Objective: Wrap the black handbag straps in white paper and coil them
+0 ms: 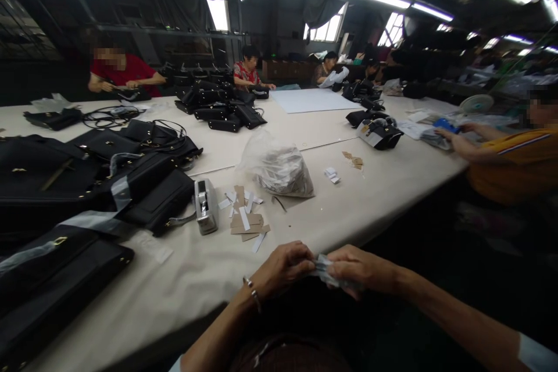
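Observation:
Just off the table's near edge, my left hand (288, 267) pinches one end of a small piece of crumpled, translucent plastic wrap (323, 269). My right hand (361, 267) is closed on the other end. Whether anything lies inside the wrap, I cannot make out. On the table beyond my left hand are brown and white card strips (247, 224) in a loose pile. A silver and black tape dispenser (206, 206) stands to their left. Behind the strips sits a clear plastic bag (283, 171) full of pale crumpled material.
Black handbags (143, 186) crowd the left of the pale table (340, 221), and more are heaped at the back (218, 102). Small white tags (332, 175) and brown tags (354, 160) lie toward the right. A co-worker in orange (514, 157) sits at right; others work across the table.

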`<action>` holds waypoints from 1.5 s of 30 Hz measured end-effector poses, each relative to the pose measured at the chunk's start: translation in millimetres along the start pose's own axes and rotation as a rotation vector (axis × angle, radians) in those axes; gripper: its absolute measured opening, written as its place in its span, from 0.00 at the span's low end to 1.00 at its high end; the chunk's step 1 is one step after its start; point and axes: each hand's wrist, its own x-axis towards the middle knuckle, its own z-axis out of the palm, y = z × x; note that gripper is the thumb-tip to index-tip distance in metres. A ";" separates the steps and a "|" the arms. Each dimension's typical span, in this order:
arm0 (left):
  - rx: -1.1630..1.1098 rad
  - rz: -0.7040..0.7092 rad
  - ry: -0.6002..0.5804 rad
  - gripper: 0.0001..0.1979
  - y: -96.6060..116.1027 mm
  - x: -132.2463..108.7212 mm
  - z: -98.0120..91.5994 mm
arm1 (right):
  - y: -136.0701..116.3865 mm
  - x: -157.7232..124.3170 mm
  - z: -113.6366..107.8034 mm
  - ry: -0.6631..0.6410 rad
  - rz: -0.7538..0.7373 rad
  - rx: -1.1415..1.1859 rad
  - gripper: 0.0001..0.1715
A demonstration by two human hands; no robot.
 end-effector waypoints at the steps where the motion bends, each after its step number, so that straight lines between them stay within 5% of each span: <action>1: -0.143 -0.035 -0.017 0.15 -1.6 -2.1 3.0 | 5.1 0.8 1.6 -0.011 -0.003 0.150 0.22; 6: -0.610 -0.171 -0.098 0.21 -5.1 -9.2 13.3 | 35.4 4.3 11.7 -0.012 0.003 0.582 0.25; 10: -0.644 -0.231 -0.183 0.24 -5.0 -6.4 12.2 | 42.1 6.3 7.2 -0.093 0.057 0.485 0.23; 16: -0.834 -0.231 -0.114 0.26 -13.6 9.1 26.3 | 48.0 16.0 -7.3 -0.131 0.057 0.634 0.25; 27: -1.055 -0.373 -0.147 0.27 -45.8 11.6 65.4 | 122.5 38.6 -0.1 -0.356 0.077 0.912 0.34; 31: -1.043 -0.437 -0.098 0.27 -61.3 9.4 68.4 | 130.6 45.4 -0.3 -0.310 0.088 0.819 0.36; 35: -0.769 -0.484 0.084 0.24 -63.9 10.4 48.5 | 110.5 63.7 -23.3 -0.219 -0.050 0.281 0.27; 39: 0.143 -0.315 0.327 0.11 -74.3 15.1 33.9 | 103.5 109.8 -45.4 -0.021 -0.449 -0.438 0.20; 42: 0.710 -0.178 0.441 0.14 -105.6 22.4 34.9 | 119.8 155.8 -46.2 0.066 -0.626 -0.756 0.22; 45: 0.918 -0.200 0.545 0.12 -145.5 28.1 38.3 | 147.0 193.0 -35.0 0.108 -0.788 -0.885 0.23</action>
